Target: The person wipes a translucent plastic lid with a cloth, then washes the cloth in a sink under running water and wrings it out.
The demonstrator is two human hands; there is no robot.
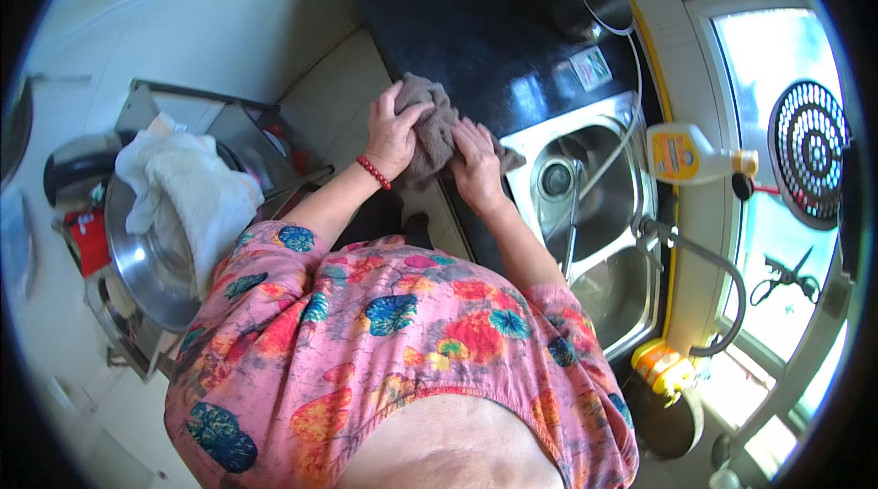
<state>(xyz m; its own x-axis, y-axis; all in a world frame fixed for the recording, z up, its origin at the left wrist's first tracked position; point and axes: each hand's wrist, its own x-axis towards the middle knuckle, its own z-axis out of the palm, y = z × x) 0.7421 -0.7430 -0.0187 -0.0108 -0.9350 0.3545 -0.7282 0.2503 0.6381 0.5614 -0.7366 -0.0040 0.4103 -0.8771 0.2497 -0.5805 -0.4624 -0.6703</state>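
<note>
Both my hands are on a bunched brown cloth [432,135] at the front edge of the black countertop [453,15]. My left hand [396,132], with a red bead bracelet [374,173] at its wrist, grips the cloth from the left, fingers curled over its top. On the right, my right hand [477,163] presses its fingers into the folds. A corner of the cloth trails towards the rim of the double-bowl steel sink [511,146]. The cloth's underside is hidden.
A white hose [627,135] runs across the sink to a metal pot [607,2]. Beside the sink stands a detergent bottle [675,154]; a grey faucet [727,269] curves nearby. To my left, a steel basin [144,276] with a white towel [192,187] rests on a rack.
</note>
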